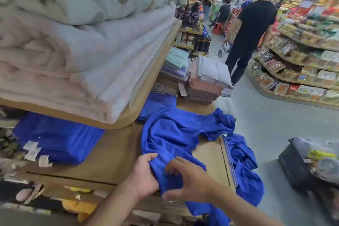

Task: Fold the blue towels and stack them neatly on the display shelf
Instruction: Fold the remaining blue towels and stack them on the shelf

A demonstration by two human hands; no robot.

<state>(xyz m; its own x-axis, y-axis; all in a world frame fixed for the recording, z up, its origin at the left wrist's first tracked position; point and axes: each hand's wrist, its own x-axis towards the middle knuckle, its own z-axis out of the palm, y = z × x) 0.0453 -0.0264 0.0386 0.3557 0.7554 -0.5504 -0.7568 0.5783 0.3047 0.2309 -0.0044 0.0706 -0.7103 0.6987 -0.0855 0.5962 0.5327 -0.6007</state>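
A loose blue towel (179,134) lies crumpled across the wooden display shelf (117,154), and part of it hangs over the shelf's right edge. My left hand (145,174) pinches its near edge between thumb and fingers. Just to the right, my right hand (189,180) hovers over the same edge with fingers spread, touching the cloth or close above it. A stack of folded blue towels (58,139) with white tags sits at the left under the upper shelf. Another folded blue towel (157,102) lies further back.
An upper shelf (150,79) piled with pale quilts overhangs the left. Stacks of pink, grey and green towels (205,82) stand at the back. A person in black (251,33) stands in the aisle. A dark basket (300,169) rests on the floor at right.
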